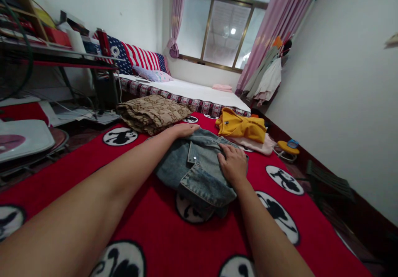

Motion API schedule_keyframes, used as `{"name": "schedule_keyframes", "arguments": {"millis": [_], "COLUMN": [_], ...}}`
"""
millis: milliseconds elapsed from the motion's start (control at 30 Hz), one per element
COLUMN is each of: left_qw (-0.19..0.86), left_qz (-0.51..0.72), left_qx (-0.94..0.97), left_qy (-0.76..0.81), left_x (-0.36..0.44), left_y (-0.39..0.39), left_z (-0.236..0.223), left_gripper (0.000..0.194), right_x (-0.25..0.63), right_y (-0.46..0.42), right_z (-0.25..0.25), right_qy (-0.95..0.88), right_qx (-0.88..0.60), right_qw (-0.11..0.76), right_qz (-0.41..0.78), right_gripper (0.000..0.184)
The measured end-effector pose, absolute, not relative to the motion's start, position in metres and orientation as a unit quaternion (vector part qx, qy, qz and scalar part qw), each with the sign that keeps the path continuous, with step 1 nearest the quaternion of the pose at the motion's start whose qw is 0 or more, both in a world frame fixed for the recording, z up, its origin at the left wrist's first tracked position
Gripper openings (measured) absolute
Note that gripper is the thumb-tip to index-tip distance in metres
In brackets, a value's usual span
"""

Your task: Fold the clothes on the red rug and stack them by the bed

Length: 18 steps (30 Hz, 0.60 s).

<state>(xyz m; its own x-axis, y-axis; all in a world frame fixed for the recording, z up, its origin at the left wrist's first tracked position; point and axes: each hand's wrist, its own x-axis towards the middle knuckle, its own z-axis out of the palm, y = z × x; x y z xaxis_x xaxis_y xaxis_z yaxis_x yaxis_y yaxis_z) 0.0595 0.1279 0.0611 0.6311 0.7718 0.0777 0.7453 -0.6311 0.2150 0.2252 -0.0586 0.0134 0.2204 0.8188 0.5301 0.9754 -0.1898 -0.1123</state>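
A folded blue denim jacket (174, 167) lies on a red blanket (174, 239) printed with black-and-white round figures. One metal button shows on its flap. My left hand (187, 130) rests flat on the jacket's far left edge, fingers stretched out and pointing right. On the jacket's right side lies my right hand (234, 163), palm down, with its fingers spread over the denim near the collar. Neither hand grips the cloth visibly. The palms and the jacket's underside are hidden.
Behind the jacket lie a folded brown patterned cloth (155, 111) on the left and a yellow garment (242, 125) over a pale pink one (264, 144) on the right. A desk (83, 61), a white-topped bed (192, 88) and a yellow stool (287, 147) surround the blanket.
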Motion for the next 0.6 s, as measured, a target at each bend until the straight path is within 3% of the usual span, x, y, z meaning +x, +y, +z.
{"name": "schedule_keyframes", "arguments": {"millis": [133,600], "left_qw": [0.119,0.087], "left_qz": [0.036,0.087], "left_qx": [0.895,0.831], "left_qy": [0.429,0.542], "left_x": [0.060,0.042], "left_y": [0.153,0.138], "left_z": [0.055,0.035], "left_gripper": [0.054,0.080], "right_x": [0.225,0.233], "right_y": [-0.059,-0.057], "right_z": [0.014,0.007], "right_qy": [-0.585,-0.586], "right_qx": [-0.758,-0.739], "right_qw": [0.217,0.269], "right_qz": [-0.189,-0.196], "right_gripper": [0.036,0.035]}}
